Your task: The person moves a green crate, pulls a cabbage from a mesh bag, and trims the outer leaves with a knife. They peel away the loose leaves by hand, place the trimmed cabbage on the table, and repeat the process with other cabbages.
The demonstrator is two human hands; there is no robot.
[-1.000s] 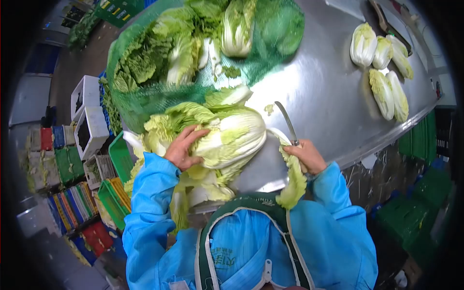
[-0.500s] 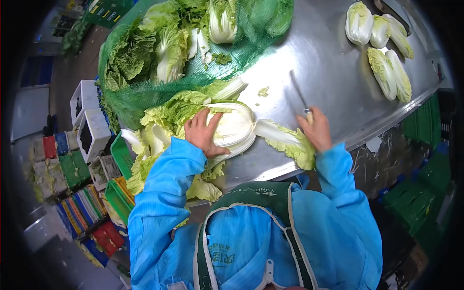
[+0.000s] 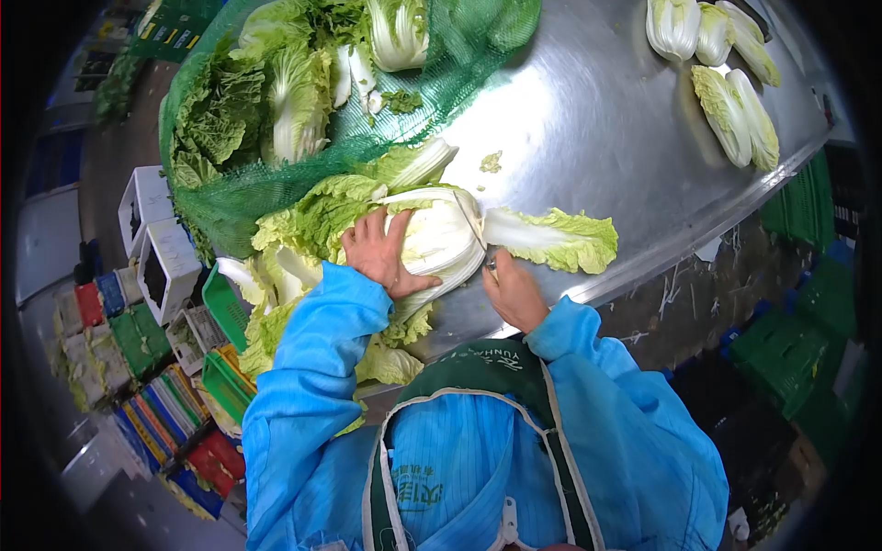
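Left hand (image 3: 384,255): pressed on napa cabbage (image 3: 439,237). Right hand (image 3: 516,289): grips knife (image 3: 470,217), blade at base end. Detached leaf (image 3: 556,237): beside base, on metal table (image 3: 588,138).

Overhead light glares white off the metal table (image 3: 588,138), washing out the surface beyond the cabbage (image 3: 436,241). Wide-angle distortion bows the table's near edge, and a black vignette swallows the frame's corners, while the floor (image 3: 684,303) at right sits dim.
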